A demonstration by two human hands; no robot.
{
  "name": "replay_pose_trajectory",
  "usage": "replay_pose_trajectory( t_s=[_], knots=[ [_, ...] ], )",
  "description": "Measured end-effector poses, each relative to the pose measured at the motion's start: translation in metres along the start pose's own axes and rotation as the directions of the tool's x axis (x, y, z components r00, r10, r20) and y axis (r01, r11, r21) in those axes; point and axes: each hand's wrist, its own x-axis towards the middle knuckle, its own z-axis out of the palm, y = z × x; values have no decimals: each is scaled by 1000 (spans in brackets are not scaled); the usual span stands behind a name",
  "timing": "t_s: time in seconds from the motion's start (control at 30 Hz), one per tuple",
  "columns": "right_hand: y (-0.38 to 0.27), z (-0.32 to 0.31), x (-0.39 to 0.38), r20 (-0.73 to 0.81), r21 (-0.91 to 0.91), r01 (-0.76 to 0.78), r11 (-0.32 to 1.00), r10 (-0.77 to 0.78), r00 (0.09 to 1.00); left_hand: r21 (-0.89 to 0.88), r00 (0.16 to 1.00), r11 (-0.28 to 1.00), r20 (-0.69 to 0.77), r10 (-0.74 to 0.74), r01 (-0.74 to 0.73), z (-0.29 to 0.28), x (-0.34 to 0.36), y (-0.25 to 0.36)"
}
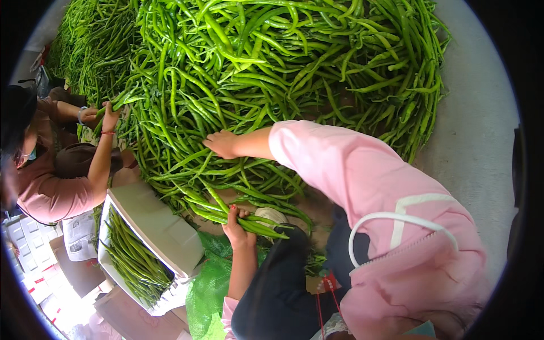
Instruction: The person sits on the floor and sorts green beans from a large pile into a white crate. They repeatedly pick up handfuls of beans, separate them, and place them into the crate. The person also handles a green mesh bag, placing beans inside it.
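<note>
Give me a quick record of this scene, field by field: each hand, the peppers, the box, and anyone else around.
left hand: closed around a bunch of long green chili peppers, held low by the knee
right hand: open, fingers spread, reaching into the large heap of long green chili peppers
box: white rectangular foam box, tilted, partly filled with peppers laid lengthwise
bag: green mesh bag beside the box
other person: seated at left, hand picking at the same heap
floor: grey concrete floor
</note>
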Motion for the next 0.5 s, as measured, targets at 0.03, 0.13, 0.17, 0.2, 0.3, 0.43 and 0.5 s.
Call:
replay_pose_trajectory(
  t_s=[0.03, 0.13, 0.17, 0.2, 0.3, 0.43, 0.5],
  knots=[
    [5, 0, 8, 163, -56, 7, 998, 3, 987, -30, 1000, 999, 17, 17, -17, 3, -2, 2],
    [4, 8, 7, 173, -227, 197, 954, -159, 972, -82, 994, 993, 61, 93, -88, 1, 1, 10],
    [2, 12, 5, 160, -137, 161, 977, -139, 977, -103, 995, 990, 19, 101, -98, 1, 1, 12],
    [-2, 4, 5, 145, -49, 123, 991, -115, 983, -122, 994, 986, -18, 108, -110, 1, 3, 14],
    [-20, -41, 28, -217, 162, 189, 969, -152, 964, -178, 985, 973, -121, 124, -145, -14, 9, 21],
    [-30, -48, 29, 80, 245, -52, 968, 33, 996, -115, 993, 989, -83, 88, -97, -22, 15, 20],
    [-5, -1, 6, 157, 257, -21, 966, -21, 987, -130, 997, 990, -59, 51, -59, -2, 15, 6]
  ],
)
